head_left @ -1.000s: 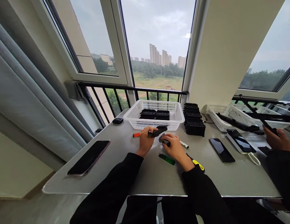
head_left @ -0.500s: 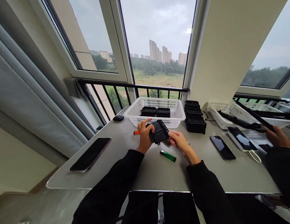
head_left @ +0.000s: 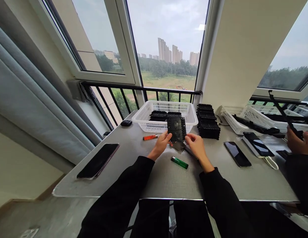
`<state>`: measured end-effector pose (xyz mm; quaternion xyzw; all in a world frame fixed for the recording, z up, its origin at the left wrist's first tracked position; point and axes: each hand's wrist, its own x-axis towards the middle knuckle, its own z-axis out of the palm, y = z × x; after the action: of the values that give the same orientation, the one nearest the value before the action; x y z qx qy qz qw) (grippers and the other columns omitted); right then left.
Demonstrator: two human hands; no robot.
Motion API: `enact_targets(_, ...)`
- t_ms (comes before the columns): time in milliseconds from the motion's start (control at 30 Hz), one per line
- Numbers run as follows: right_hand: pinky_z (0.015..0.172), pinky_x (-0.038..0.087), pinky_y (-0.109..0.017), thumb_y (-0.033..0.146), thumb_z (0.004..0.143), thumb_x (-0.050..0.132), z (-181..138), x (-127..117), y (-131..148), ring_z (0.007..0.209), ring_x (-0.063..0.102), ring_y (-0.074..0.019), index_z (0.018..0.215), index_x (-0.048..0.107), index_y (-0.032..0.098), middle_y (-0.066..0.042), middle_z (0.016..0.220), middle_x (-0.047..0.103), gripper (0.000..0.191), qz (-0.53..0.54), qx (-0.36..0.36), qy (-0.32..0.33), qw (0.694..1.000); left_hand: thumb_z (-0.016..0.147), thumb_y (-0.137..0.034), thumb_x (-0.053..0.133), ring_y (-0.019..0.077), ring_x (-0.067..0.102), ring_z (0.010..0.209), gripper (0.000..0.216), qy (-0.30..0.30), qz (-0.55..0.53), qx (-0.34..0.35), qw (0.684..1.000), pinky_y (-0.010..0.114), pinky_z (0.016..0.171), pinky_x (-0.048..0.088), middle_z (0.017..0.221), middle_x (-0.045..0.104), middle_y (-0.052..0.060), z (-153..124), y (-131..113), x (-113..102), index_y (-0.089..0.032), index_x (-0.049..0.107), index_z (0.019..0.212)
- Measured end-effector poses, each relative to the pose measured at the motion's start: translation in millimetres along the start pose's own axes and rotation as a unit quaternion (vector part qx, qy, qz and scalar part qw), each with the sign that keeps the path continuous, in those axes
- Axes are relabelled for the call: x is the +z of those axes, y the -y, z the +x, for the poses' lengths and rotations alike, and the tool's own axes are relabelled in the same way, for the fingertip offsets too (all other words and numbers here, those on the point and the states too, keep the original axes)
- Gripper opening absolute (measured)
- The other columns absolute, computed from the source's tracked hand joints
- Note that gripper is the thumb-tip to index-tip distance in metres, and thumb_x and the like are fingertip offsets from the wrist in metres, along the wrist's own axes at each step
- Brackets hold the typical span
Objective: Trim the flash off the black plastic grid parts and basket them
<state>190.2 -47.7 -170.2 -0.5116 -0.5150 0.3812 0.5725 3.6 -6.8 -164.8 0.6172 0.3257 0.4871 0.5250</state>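
Observation:
Both of my hands hold a flat black plastic tray part (head_left: 176, 128), standing upright on its edge just in front of the white basket (head_left: 144, 116). My left hand (head_left: 163, 141) grips its lower left edge and my right hand (head_left: 195, 144) grips its lower right corner. More black parts (head_left: 165, 115) of the same kind lie inside the basket. A tall stack of black parts (head_left: 207, 124) stands to the basket's right. A green lighter (head_left: 179, 162) lies on the grey table (head_left: 154, 180) below my hands, an orange lighter (head_left: 150, 137) to their left.
A dark phone (head_left: 98, 160) lies at the table's left edge, a small black object (head_left: 126, 123) near the railing. Two phones (head_left: 237, 153) (head_left: 255, 144) lie to the right. Another person's hand (head_left: 297, 142) holds a long black strip beside further white baskets (head_left: 245, 118).
The black part rose from lying low on the table to standing upright in front of the basket. My right hand left the table and took its right corner. The orange lighter came into full view.

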Motion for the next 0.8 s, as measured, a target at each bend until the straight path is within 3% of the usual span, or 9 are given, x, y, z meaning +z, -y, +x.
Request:
enact_targets(67,0.063,0.048,-0.028,0.036,0.082,0.062,-1,-13,-1,0.074,0.065,-0.0200,0.091,0.073,0.020,-0.007,0.081,0.073,0.021,-0.151,-0.046,-0.035,0.987,0.079,-0.053,0.064,0.0162,0.062,0.064,0.039,-0.021,0.013,-0.003,1.000,0.025,0.046,0.050,0.079,0.063,0.002,-1,-1,-1,-0.018,0.061,0.095)
enact_targets(167,0.069,0.047,-0.030,0.029,0.084,0.064,-6,-29,-2,0.085,0.067,-0.0233,0.090,0.074,0.021,-0.012,0.090,0.074,0.014,-0.417,-0.049,-0.061,0.906,0.081,-0.050,0.062,0.0130,0.060,0.058,0.036,-0.064,0.033,0.008,0.997,0.022,0.043,0.047,0.076,0.061,0.000,-1,0,-3,-0.018,0.059,0.094)
enact_targets(233,0.070,0.046,-0.031,0.023,0.080,0.068,-10,-33,-3,0.088,0.068,-0.0253,0.088,0.074,0.020,-0.014,0.091,0.074,0.010,-0.508,-0.018,-0.050,0.860,0.082,-0.049,0.062,0.0111,0.058,0.052,0.034,-0.072,0.040,0.010,0.997,0.021,0.040,0.045,0.072,0.057,-0.002,-2,1,-4,-0.017,0.057,0.091)
enact_targets(300,0.069,0.045,-0.031,0.018,0.078,0.069,-14,-32,-5,0.086,0.068,-0.0266,0.085,0.073,0.019,-0.015,0.089,0.073,0.008,-0.532,0.000,-0.036,0.846,0.083,-0.049,0.061,0.0104,0.057,0.049,0.033,-0.072,0.040,0.015,0.997,0.021,0.038,0.043,0.071,0.053,-0.003,-3,1,-3,-0.017,0.055,0.088)
enact_targets(500,0.065,0.043,-0.031,0.017,0.085,0.059,-17,-24,1,0.079,0.068,-0.0253,0.091,0.067,0.017,-0.016,0.091,0.071,0.010,-0.538,0.003,-0.026,0.843,0.082,-0.049,0.060,0.0103,0.058,0.050,0.035,-0.082,0.031,0.025,0.996,0.022,0.039,0.047,0.075,0.053,-0.002,-3,0,-1,-0.016,0.056,0.095)
enact_targets(667,0.066,0.043,-0.028,0.017,0.086,0.049,-16,-16,15,0.070,0.062,-0.0204,0.118,0.049,0.016,-0.005,0.080,0.065,0.032,-0.409,-0.123,0.023,0.904,0.082,-0.047,0.062,0.0063,0.049,0.041,0.032,-0.122,0.046,0.031,0.991,0.019,0.035,0.044,0.066,0.044,-0.006,-2,0,-4,-0.018,0.052,0.085)
enact_targets(800,0.069,0.044,-0.028,0.020,0.089,0.041,-18,-12,25,0.068,0.057,-0.0167,0.119,0.053,0.017,-0.001,0.080,0.061,0.033,-0.292,-0.202,0.026,0.934,0.081,-0.046,0.063,0.0054,0.045,0.043,0.030,-0.135,0.033,0.036,0.990,0.018,0.037,0.046,0.064,0.040,-0.007,-3,-2,-3,-0.019,0.051,0.083)
